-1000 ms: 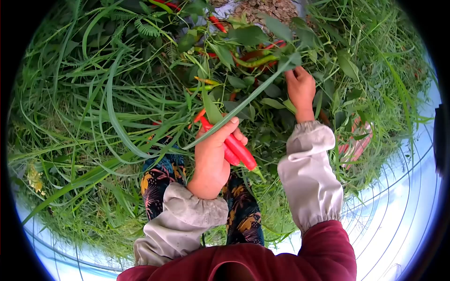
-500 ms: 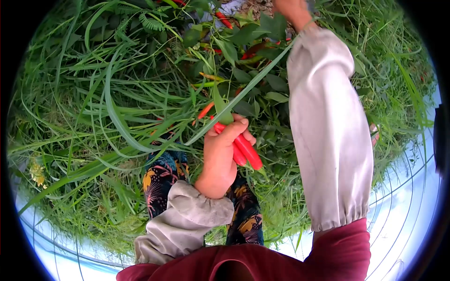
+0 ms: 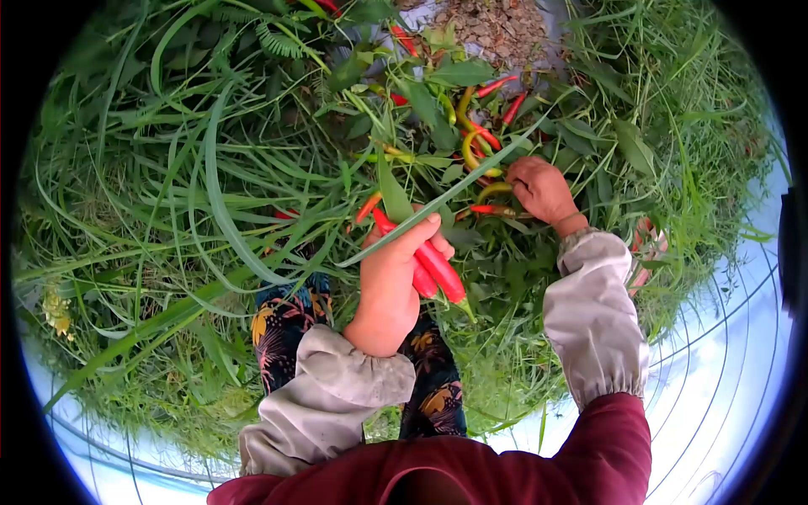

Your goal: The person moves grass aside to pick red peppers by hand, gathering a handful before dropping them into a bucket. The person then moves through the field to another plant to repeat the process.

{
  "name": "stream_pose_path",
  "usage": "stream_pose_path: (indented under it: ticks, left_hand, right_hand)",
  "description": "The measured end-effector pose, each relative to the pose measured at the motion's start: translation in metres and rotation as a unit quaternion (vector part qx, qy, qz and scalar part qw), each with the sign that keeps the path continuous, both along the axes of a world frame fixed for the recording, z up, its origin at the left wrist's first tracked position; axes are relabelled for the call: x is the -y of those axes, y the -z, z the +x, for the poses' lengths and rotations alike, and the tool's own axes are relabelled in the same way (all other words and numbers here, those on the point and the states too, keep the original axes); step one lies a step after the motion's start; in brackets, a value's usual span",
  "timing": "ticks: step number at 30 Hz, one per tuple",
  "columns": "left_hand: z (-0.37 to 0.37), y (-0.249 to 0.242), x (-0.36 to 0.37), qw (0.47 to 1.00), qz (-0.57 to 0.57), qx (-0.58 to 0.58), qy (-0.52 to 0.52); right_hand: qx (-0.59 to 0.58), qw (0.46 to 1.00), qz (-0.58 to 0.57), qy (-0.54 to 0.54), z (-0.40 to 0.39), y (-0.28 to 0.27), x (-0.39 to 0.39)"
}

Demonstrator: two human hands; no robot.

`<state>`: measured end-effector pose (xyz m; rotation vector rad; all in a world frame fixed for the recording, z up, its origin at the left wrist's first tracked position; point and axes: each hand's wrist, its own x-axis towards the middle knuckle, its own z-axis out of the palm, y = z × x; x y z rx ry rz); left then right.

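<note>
Center of frame: left hand [image 3: 387, 282], grip clamped on red peppers [image 3: 439, 268]. Right of center: right hand [image 3: 543, 190] beside yellow-red peppers [image 3: 490, 209], cannot tell if grip closed.

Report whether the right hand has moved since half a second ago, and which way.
Yes, back down the view: the right hand was up beside the dry brown litter; now it is well below it.

The outfit paired a maroon top [image 3: 497, 471] with a rounded neckline [image 3: 427, 470] and dark trousers [image 3: 433, 383] in a leafy print of orange-yellow, pink and teal. Loose, pale grey sleeve covers [image 3: 593, 320] had gathered, puckered wrist ends; the left one looked faintly smudged.
</note>
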<state>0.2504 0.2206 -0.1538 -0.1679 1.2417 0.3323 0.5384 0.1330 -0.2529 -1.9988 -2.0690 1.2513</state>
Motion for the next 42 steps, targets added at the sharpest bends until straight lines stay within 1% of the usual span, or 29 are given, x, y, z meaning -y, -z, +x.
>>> stream_pose_path:
  ticks: [1, 2, 3, 4, 5, 6, 8, 9, 11, 13, 15, 16, 17, 19, 20, 21, 24, 26, 27, 29, 31, 32, 33, 34, 36, 38, 39, 41, 42]
  left_hand:
    - [0.000, 0.001, 0.000, 1.000, 0.000, -0.003, -0.005]
    - [0.000, 0.001, -0.001, 1.000, 0.003, -0.001, -0.003]
    - [0.000, 0.001, 0.001, 1.000, 0.001, -0.002, -0.002]
    - [0.001, 0.001, 0.002, 1.000, 0.000, 0.001, 0.004]
    - [0.001, 0.001, 0.002, 1.000, 0.000, 0.006, 0.009]
    - [0.002, 0.001, 0.003, 1.000, 0.001, 0.006, 0.014]
    - [0.003, 0.001, 0.003, 1.000, -0.007, 0.001, 0.006]
    - [0.004, 0.001, 0.003, 1.000, -0.006, -0.001, 0.008]
    - [0.005, -0.001, 0.002, 1.000, -0.005, -0.004, 0.006]
    - [0.006, 0.000, 0.004, 1.000, -0.006, -0.004, -0.007]
    - [0.007, 0.001, 0.006, 1.000, -0.006, -0.003, -0.020]
    - [0.006, 0.000, 0.006, 1.000, -0.007, 0.003, -0.007]
    - [0.007, 0.000, 0.007, 1.000, -0.007, 0.009, 0.006]
    - [0.008, -0.001, 0.006, 1.000, -0.004, 0.008, 0.004]
    - [0.008, -0.002, 0.007, 1.000, -0.003, 0.006, 0.001]
    - [0.008, -0.002, 0.007, 1.000, -0.002, 0.006, 0.001]
    - [0.009, -0.003, 0.008, 1.000, -0.004, 0.007, 0.002]
    - [0.009, -0.002, 0.011, 1.000, 0.001, 0.003, 0.003]
    - [0.009, -0.001, 0.012, 1.000, 0.001, 0.004, 0.004]
    - [0.008, -0.001, 0.014, 1.000, 0.007, 0.006, -0.002]
    - [0.006, 0.001, 0.018, 1.000, 0.009, 0.010, -0.009]
    - [0.006, 0.002, 0.018, 1.000, 0.012, 0.014, -0.015]
    - [0.006, 0.001, 0.017, 1.000, 0.015, 0.014, -0.016]
    - [0.006, 0.000, 0.016, 0.999, 0.032, -0.009, 0.000]
    - [0.008, -0.001, 0.018, 0.998, 0.047, -0.035, 0.013]
    - [0.012, 0.002, 0.024, 0.996, 0.056, -0.023, 0.068]
    - [0.015, 0.001, 0.027, 0.996, 0.056, -0.023, 0.067]
    - [0.022, -0.002, 0.036, 0.986, 0.095, 0.003, 0.138]
    - [0.027, 0.001, 0.043, 0.981, 0.145, 0.021, 0.130]
  right_hand:
    - [-0.015, 1.000, 0.021, -0.004, -0.001, 0.003, 0.000]
    - [0.010, 0.995, -0.017, 0.097, -0.005, 0.006, 0.003]
    - [0.009, 0.995, -0.019, 0.098, -0.006, 0.012, 0.003]
    - [0.066, 0.975, -0.087, 0.194, -0.016, 0.015, -0.013]
    - [0.122, 0.938, -0.151, 0.286, -0.020, 0.022, -0.026]
    - [0.122, 0.937, -0.151, 0.290, -0.020, 0.035, -0.028]
    - [0.228, 0.953, -0.067, 0.186, -0.017, 0.073, -0.029]
    - [0.227, 0.953, -0.067, 0.188, -0.015, 0.089, -0.031]
    - [0.282, 0.932, -0.208, 0.093, -0.012, 0.112, -0.036]
    - [0.287, 0.925, -0.230, 0.095, -0.014, 0.117, -0.040]
    - [0.270, 0.935, -0.224, 0.044, -0.015, 0.117, -0.044]
    - [0.290, 0.937, -0.188, 0.046, -0.022, 0.115, -0.044]
    - [0.290, 0.937, -0.188, 0.046, -0.027, 0.111, -0.042]
    - [0.295, 0.951, -0.087, 0.027, -0.036, 0.105, -0.039]
    - [0.297, 0.953, -0.059, 0.032, -0.039, 0.104, -0.037]
    - [0.296, 0.953, -0.059, 0.032, -0.040, 0.100, -0.035]
    - [0.257, 0.961, -0.090, 0.041, -0.041, 0.075, -0.044]
    - [0.233, 0.949, -0.180, 0.115, -0.040, 0.063, -0.051]
    - [0.234, 0.948, -0.180, 0.116, -0.040, 0.056, -0.053]
    - [0.179, 0.965, -0.118, 0.151, -0.041, 0.040, -0.053]
    - [0.157, 0.967, -0.138, 0.147, -0.044, 0.027, -0.049]
    - [0.148, 0.987, -0.028, 0.053, -0.046, 0.021, -0.042]
    - [0.135, 0.986, 0.083, -0.045, -0.048, 0.015, -0.036]
    - [0.133, 0.986, 0.085, -0.048, -0.052, 0.006, -0.029]
    - [0.082, 0.985, 0.134, -0.064, -0.062, -0.019, -0.015]
    - [0.059, 0.985, 0.151, -0.066, -0.066, -0.041, -0.014]
    - [0.039, 0.982, 0.171, -0.065, -0.067, -0.053, -0.014]
    - [0.000, 0.979, 0.185, -0.081, -0.077, -0.077, -0.013]
    - [-0.040, 0.981, 0.174, -0.078, -0.093, -0.090, -0.015]
